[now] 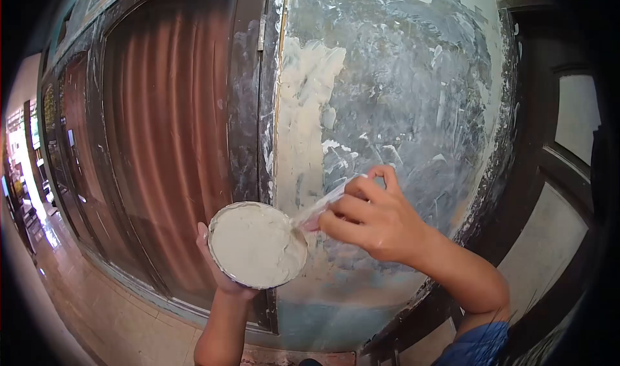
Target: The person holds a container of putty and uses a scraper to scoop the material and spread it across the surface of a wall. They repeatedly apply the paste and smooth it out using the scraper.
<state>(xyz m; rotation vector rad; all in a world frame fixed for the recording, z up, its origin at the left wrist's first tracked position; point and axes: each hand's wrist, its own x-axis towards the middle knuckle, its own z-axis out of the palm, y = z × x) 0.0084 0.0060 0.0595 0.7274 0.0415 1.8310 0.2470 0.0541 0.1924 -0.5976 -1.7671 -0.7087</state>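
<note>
My left hand (216,262) holds up a round metal pan (223,212) full of pale putty (255,244), gripping it from below and behind. My right hand (368,217) is closed on a putty knife (321,206) whose blade tip dips into the putty at the pan's right rim. Both are held close in front of a scraped wall section (400,107) with grey and bluish patches. A fresh strip of pale putty (303,107) runs down the wall's left edge.
A dark wooden door frame (248,107) with a reddish curtain behind glass (168,127) stands left of the wall. Another dark framed door (555,172) is at the right. A tiled floor (84,308) stretches down a corridor at the far left.
</note>
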